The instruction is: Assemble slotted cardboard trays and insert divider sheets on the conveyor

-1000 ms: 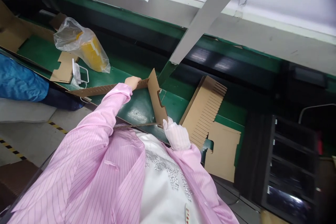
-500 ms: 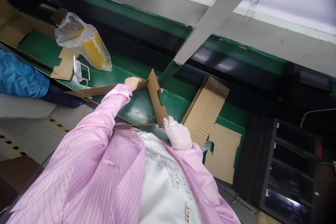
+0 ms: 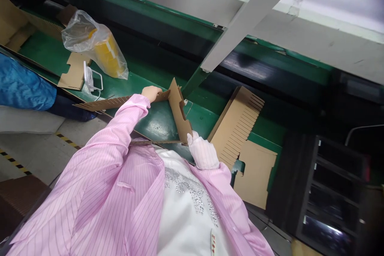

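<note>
Standing on edge on the green bench point(image 3: 160, 122) is a set of joined cardboard dividers point(image 3: 179, 114): a notched piece across the right end, a long slotted strip along the far side and another strip near my body. My left hand point(image 3: 151, 93), bare, is closed over the top edge of the far strip near its corner with the notched piece. At the near corner of the notched piece, my right hand point(image 3: 204, 152), in a white glove, is closed on the cardboard. The fingertips of both hands are partly hidden.
To the right lie a stack of slotted cardboard strips point(image 3: 240, 124) and a flat notched sheet point(image 3: 255, 172). On the left are a yellow item in a clear plastic bag point(image 3: 109, 54), a small white fan point(image 3: 89, 77) and a person's blue sleeve point(image 3: 27, 84). A slanted post point(image 3: 234, 32) rises behind.
The view has shifted slightly. Both hands keep their places on the cardboard dividers, which have not visibly moved.
</note>
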Action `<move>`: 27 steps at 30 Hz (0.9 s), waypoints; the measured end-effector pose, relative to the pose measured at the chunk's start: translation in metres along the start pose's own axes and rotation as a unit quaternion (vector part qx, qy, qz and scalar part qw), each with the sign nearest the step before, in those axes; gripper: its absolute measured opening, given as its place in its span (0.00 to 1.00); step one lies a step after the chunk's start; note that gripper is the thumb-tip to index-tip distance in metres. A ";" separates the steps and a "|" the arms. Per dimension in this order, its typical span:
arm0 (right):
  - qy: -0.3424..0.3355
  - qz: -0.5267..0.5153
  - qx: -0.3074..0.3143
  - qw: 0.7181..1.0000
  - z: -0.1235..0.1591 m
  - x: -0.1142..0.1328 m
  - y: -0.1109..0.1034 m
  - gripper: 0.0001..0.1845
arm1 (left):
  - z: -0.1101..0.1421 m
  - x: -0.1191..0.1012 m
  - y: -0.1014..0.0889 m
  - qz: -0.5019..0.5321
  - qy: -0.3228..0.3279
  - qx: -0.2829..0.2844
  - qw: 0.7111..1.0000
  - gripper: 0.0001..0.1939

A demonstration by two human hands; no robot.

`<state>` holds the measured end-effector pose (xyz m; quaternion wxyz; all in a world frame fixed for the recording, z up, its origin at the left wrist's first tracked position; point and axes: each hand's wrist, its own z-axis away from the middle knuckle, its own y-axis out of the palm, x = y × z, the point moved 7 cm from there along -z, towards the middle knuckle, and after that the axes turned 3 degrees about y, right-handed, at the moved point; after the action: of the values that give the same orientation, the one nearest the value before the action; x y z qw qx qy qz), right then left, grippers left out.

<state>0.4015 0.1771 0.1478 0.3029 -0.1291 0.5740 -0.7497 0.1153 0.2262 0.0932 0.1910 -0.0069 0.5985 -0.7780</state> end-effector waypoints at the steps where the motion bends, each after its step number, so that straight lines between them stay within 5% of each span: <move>1: -0.006 0.002 0.001 1.000 -0.001 0.001 -0.002 0.21 | 0.000 0.000 0.000 -0.003 0.000 0.001 1.000 0.16; 16: -0.048 -0.035 0.102 0.993 -0.013 0.002 -0.011 0.23 | -0.003 -0.002 -0.001 -0.019 -0.010 -0.003 1.000 0.16; 22: -0.079 -0.022 0.195 0.977 -0.018 -0.001 -0.010 0.24 | -0.004 -0.003 0.000 -0.011 -0.008 -0.007 1.000 0.17; 27: -0.113 0.012 0.177 0.978 -0.014 0.008 -0.017 0.21 | -0.004 -0.001 0.000 -0.003 -0.013 0.002 1.000 0.17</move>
<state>0.3823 0.1859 0.1578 0.3926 -0.1502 0.3958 -0.8165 0.1153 0.2306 0.0921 0.1962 -0.0188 0.5946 -0.7795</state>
